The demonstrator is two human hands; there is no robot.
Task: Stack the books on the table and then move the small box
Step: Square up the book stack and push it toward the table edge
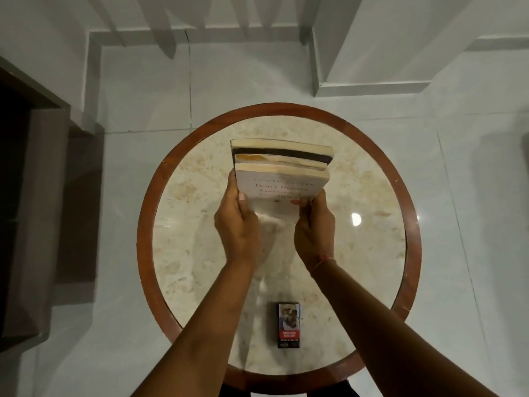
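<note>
**Books gathered in both hands, small box not yet moved**

The left hand [236,222] has its fingers [242,197] closed on the left edge of the books [282,173]. The stack of about three sits at the centre of the round tabletop [372,239], tilted; whether its far edge rests on the marble I cannot tell. The right hand [313,224] is clamped on the books' right edge. Stacking looks nearly finished. The small box [288,325] lies well nearer than the books, untouched.
</note>
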